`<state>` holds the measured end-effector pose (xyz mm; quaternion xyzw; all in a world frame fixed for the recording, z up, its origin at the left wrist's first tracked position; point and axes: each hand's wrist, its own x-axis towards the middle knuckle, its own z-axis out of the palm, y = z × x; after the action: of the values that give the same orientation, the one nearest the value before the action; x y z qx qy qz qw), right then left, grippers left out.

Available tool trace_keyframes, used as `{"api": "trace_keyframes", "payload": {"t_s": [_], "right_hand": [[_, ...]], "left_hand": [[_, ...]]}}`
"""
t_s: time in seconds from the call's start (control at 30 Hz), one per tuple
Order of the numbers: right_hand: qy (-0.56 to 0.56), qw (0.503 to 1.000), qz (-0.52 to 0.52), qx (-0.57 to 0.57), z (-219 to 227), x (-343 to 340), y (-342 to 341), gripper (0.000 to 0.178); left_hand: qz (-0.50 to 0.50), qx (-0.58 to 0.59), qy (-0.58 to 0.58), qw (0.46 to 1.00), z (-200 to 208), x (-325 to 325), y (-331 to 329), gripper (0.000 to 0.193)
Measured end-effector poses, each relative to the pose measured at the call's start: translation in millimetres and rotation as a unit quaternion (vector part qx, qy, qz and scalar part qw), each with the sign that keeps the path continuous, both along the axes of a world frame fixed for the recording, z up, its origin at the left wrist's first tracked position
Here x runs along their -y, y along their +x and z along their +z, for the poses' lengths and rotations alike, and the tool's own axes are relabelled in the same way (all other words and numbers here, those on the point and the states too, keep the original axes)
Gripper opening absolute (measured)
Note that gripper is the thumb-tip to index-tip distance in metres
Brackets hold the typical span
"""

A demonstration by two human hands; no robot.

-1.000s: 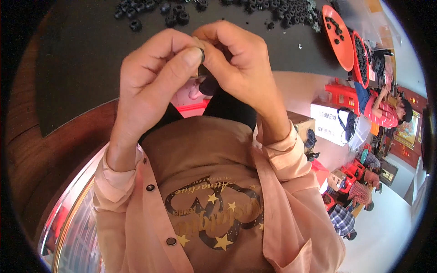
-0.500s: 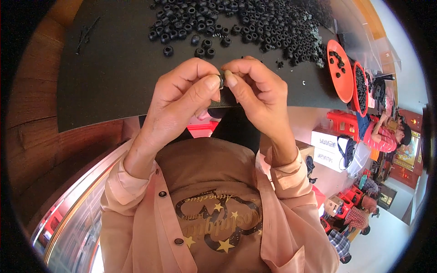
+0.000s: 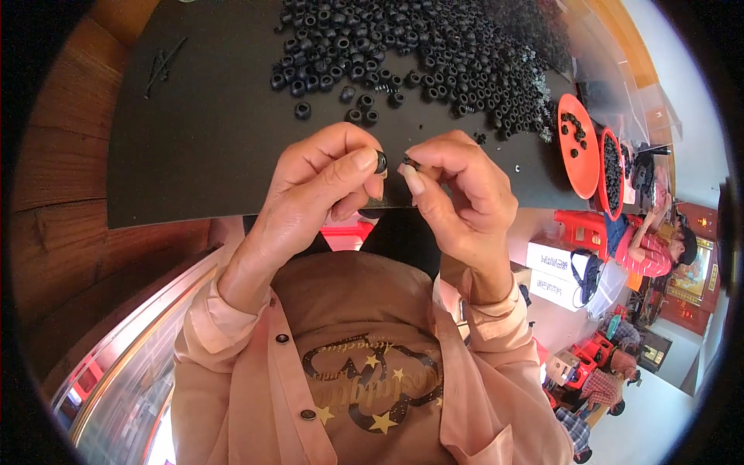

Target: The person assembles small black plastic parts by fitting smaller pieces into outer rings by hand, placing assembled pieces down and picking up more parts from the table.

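Observation:
Just over the table's near edge, my left hand (image 3: 322, 182) pinches a glossy black round hollow piece (image 3: 380, 162) between thumb and forefinger, much of it covered by the fingers. A small gap to the right of it, my right hand (image 3: 465, 190) grips a small dark part (image 3: 411, 163) at its thumb and fingertips; its exact shape is hard to make out. Beyond my hands lies a large heap of similar black hollow pieces (image 3: 341, 46), and a few loose ones (image 3: 354, 116) sit nearest to my fingers. Small metal springs (image 3: 384, 88) lie among them.
A dark table (image 3: 209, 139) spans the far side. At its right, an orange plate (image 3: 577, 167) holds several black pieces beside a red basin (image 3: 611, 205) full of small dark parts. Thin black sticks (image 3: 163, 66) lie far left. Other people (image 3: 647, 252) sit off to the right.
My hands have moved apart: the right one has drawn away to the right with the small dark part, while the left keeps the round piece. The view has shifted slightly.

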<state>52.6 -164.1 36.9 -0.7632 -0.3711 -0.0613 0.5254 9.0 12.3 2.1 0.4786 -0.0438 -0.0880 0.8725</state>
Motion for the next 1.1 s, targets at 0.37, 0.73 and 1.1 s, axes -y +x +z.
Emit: {"api": "trace_keyframes", "payload": {"t_s": [0.37, 0.73, 1.1], "right_hand": [[-0.001, 0.999, 0.044, 0.029, 4.3, -3.9, 3.3, 0.022], [-0.042, 0.990, 0.056, 0.119, 2.1, -6.8, 3.5, 0.026], [-0.023, 0.997, 0.015, 0.075, -0.8, -7.1, -0.4, 0.016]], "left_hand": [[-0.015, -0.017, -0.014, 1.000, 2.3, -1.7, 2.6, 0.019], [-0.034, -0.040, -0.035, 0.998, 0.2, -2.5, 2.3, 0.019], [-0.037, -0.029, -0.038, 0.998, 1.5, -0.7, 2.1, 0.020]]}}
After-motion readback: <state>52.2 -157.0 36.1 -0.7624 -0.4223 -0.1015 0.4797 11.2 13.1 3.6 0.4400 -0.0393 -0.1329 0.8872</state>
